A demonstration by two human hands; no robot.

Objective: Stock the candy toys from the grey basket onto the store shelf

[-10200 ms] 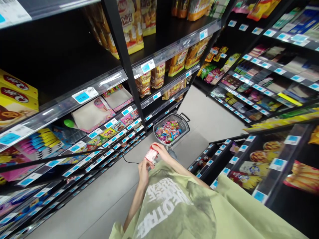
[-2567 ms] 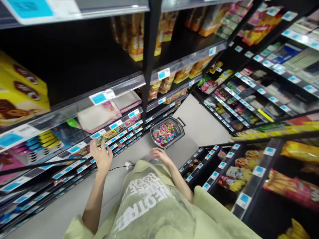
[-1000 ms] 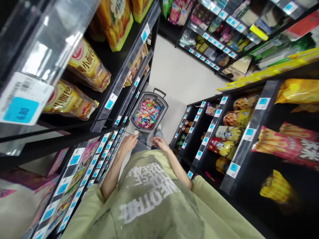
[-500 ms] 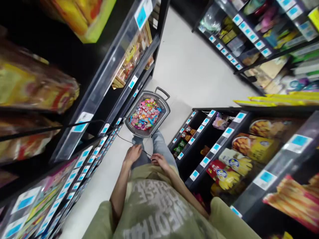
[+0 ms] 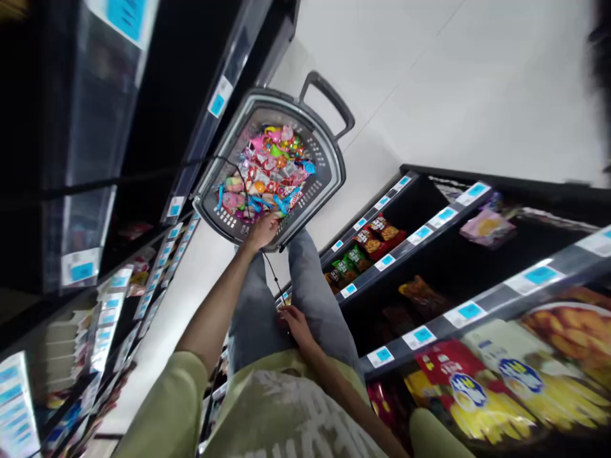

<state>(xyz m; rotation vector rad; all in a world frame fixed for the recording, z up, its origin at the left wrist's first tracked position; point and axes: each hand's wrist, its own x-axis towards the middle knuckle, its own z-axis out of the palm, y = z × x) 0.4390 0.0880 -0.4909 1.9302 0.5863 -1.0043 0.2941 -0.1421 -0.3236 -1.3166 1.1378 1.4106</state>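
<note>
left hand (image 5: 264, 230) first: it reaches over the near rim of a dark grey, perforated plastic basket with a paler edge (image 5: 327, 172), half curled, palm down, fingertips at the near edge of a heap of small, bright, wrapped sweets (image 5: 267, 172). whether it grips a sweet or only touches one cannot be told. the heap fills the basket's middle, perhaps because the walls keep loose pieces from scattering. a grey loop handle (image 5: 333, 98) sticks out beyond the far right corner, which seems to leave the mouth clear for a hand.

right hand (image 5: 294, 324) sits lower, well apart from the rim, before the legs in grey-blue jeans (image 5: 308, 273); its fingers are loosely bent. a thin black cord (image 5: 274, 275) crosses the basket's left part, passes by the left hand and runs to these fingers, maybe held aside there, though whether they pinch it is unclear.
</note>
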